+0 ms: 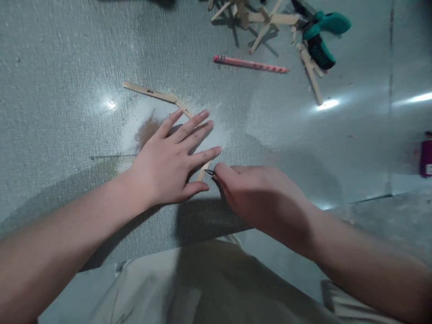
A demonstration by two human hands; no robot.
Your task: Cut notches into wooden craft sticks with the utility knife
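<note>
My left hand (pixel 168 157) lies flat with its fingers spread over a chain of joined wooden sticks (pixel 158 94). One stick runs out to the upper left beyond my fingertips, and a short piece (pixel 203 172) shows between my left thumb and index finger. Just right of that piece, my right hand (pixel 249 184) is closed in a pinch on a small dark pointed tool (pixel 209 172). The tool's tip is at the edge of the short piece; most of the tool is hidden in my fingers.
A pink pencil (pixel 251 64) lies beyond my hands. Behind it are crossed wooden sticks (pixel 266 22) and teal-handled pliers (pixel 317 36), with more sticks (pixel 311 74) beside them. A purple object (pixel 426 155) sits at the right edge of the grey table (pixel 67 67).
</note>
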